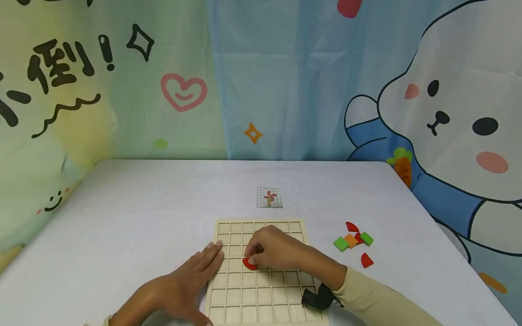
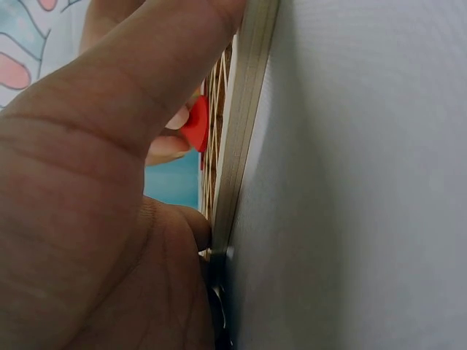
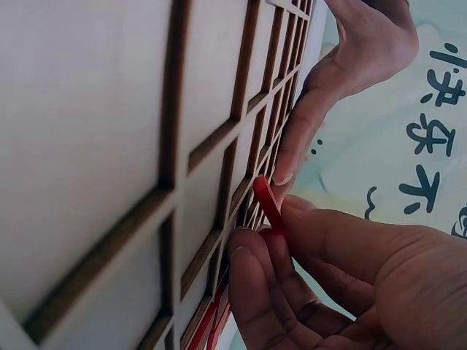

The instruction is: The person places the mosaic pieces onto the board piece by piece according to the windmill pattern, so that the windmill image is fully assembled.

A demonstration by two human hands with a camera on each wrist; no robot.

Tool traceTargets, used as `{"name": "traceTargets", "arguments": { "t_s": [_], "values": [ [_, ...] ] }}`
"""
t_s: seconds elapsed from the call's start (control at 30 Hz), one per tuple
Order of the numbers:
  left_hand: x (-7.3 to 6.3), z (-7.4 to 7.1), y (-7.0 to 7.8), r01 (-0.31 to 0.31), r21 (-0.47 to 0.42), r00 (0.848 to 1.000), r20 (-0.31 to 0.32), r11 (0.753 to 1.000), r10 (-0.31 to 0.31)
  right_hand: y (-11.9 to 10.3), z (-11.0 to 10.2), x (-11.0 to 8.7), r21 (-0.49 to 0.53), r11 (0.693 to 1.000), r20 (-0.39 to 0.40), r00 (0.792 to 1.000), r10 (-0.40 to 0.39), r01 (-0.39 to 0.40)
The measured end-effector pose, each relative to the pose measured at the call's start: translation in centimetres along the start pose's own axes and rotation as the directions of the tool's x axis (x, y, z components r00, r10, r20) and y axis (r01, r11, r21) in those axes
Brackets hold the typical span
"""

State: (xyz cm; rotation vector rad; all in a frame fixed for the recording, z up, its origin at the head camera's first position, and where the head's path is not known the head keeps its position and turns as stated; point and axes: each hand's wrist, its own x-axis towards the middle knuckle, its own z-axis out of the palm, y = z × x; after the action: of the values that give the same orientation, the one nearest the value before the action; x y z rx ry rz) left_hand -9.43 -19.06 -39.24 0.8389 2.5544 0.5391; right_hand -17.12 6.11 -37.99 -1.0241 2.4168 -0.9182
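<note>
My right hand (image 1: 275, 249) pinches a red quarter-round piece (image 1: 249, 264) between thumb and fingers, over the middle of a wooden grid board (image 1: 240, 296). In the right wrist view this red piece (image 3: 268, 204) stands tilted off the grid. More red (image 3: 208, 321) shows low on the board in that view, beyond the fingers; in the head view the right hand hides that spot. My left hand (image 1: 183, 283) rests along the board's left edge with straight fingers, and its thumb lies near the front corner.
Several loose pieces lie right of the board: red quarter-rounds (image 1: 367, 260), green squares (image 1: 341, 244) and an orange square (image 1: 350, 240). Behind the board is a small gridded picture card (image 1: 269, 198) with a red, green and orange pattern. A black strap (image 1: 316, 299) hangs at the right wrist.
</note>
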Motion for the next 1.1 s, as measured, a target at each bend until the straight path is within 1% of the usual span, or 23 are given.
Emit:
{"name": "traceTargets", "arguments": {
  "t_s": [0.13, 0.2, 0.37, 0.57, 0.73, 0.9, 1.1],
  "values": [
    [-0.11, 0.02, 0.01, 0.014, -0.001, 1.000, 0.006, 1.000, -0.014, -0.07, -0.12, -0.16, -0.021, 1.000, 0.004, 1.000, 0.011, -0.010],
    [-0.10, 0.01, 0.03, 0.010, -0.004, 1.000, 0.004, 1.000, -0.010, -0.08, -0.18, -0.28, -0.021, 1.000, 0.010, 1.000, 0.009, -0.009],
    [-0.12, -0.06, 0.07, 0.013, 0.000, 1.000, 0.004, 1.000, -0.013, -0.14, -0.34, -0.47, -0.033, 0.999, 0.041, 0.999, -0.014, 0.015],
    [-0.13, -0.10, 0.03, 0.018, -0.003, 1.000, 0.007, 1.000, -0.018, -0.38, -0.43, -0.32, -0.116, 0.992, 0.091, 0.995, -0.048, 0.058],
    [-0.16, -0.07, -0.04, 0.015, -0.004, 1.000, 0.005, 1.000, -0.015, -0.45, -0.27, -0.19, -0.161, 0.985, 0.080, 0.995, -0.055, 0.067],
    [-0.18, 0.01, -0.13, 0.013, -0.003, 1.000, 0.001, 1.000, -0.013, -0.51, -0.20, -0.22, -0.159, 0.985, 0.062, 0.996, -0.064, 0.074],
    [-0.18, 0.09, -0.13, 0.020, -0.005, 1.000, 0.002, 1.000, -0.020, -0.24, -0.33, -0.31, -0.156, 0.985, 0.067, 0.996, -0.067, 0.077]
  ]
}}
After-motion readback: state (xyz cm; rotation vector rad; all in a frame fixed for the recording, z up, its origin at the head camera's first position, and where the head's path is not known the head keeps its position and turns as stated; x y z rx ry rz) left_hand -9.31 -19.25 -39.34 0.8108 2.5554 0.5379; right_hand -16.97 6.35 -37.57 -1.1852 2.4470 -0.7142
